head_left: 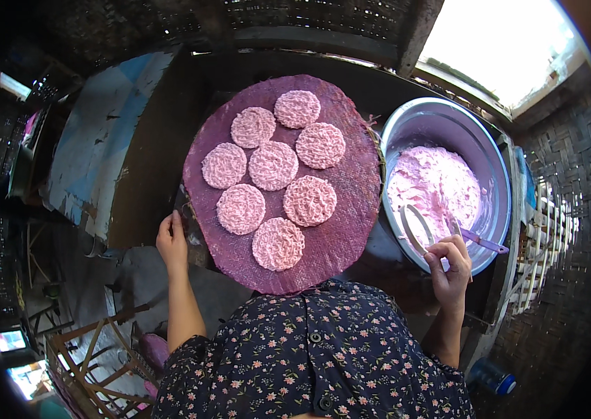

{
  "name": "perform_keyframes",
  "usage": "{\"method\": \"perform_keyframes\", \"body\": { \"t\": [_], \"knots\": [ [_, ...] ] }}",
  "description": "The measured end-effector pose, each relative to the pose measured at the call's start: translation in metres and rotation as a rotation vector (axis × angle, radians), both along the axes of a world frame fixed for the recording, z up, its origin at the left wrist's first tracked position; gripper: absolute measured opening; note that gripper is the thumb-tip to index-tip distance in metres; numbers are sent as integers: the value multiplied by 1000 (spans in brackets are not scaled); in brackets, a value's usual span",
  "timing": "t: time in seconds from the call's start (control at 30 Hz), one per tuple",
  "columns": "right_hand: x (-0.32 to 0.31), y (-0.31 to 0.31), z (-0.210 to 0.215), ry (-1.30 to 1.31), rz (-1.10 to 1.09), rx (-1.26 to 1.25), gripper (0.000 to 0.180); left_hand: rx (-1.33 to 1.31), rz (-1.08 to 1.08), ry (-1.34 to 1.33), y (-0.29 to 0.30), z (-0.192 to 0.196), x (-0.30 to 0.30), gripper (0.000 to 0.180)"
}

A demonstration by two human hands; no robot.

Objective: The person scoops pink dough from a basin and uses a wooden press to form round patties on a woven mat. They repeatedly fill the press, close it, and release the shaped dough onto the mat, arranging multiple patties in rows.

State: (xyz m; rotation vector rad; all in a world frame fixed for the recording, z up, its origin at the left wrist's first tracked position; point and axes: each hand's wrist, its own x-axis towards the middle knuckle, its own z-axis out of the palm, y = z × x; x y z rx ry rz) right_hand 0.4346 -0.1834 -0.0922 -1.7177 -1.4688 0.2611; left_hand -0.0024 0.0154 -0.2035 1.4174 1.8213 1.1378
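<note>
A: The right hand (451,269) closes on a metal ring mould (417,228) and the handle of a purple utensil (480,241), both held over the near rim of a large metal basin (494,174).

B: And the left hand (172,241)?

A: It rests with fingers curled against the left edge of a round purple woven mat (351,223), seemingly gripping its rim, though the fingertips are hard to make out.

B: What sits on the mat?

A: 8 flat pink discs (272,165) of stringy paste, laid close together; some touch, others are just apart. The nearest disc lies toward the person's chest.

B: The basin's contents?

A: A mound of pale pink mash (435,188) filling the lower part, with smears up the inner wall. The utensil's working end is hidden by the hand and mould.

B: Anything cut off?

A: The mat's near edge disappears under the floral dark shirt (316,356). Whatever carries the mat is lost in shadow. A wooden frame (93,349) at lower left runs out of view, and a blue bottle (492,377) at lower right is only partly visible.
</note>
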Motion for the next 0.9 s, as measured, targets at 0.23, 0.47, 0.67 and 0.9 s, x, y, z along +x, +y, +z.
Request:
{"method": "perform_keyframes", "body": {
  "t": [0.23,0.47,0.67,0.9],
  "knots": [
    [-7,10,-6,18,-8,37,9,31,-1,-239,-22,44,38,30],
    [-10,6,-7,5,16,1,8,120,-71,97,68,35,34,39],
    [-3,-7,-9,-77,-34,18,9,260,-100,569,82,51,57,32],
    [0,-15,-16,8,-69,3,8,483,-101,694,64,61,66,24]
  ]
}}
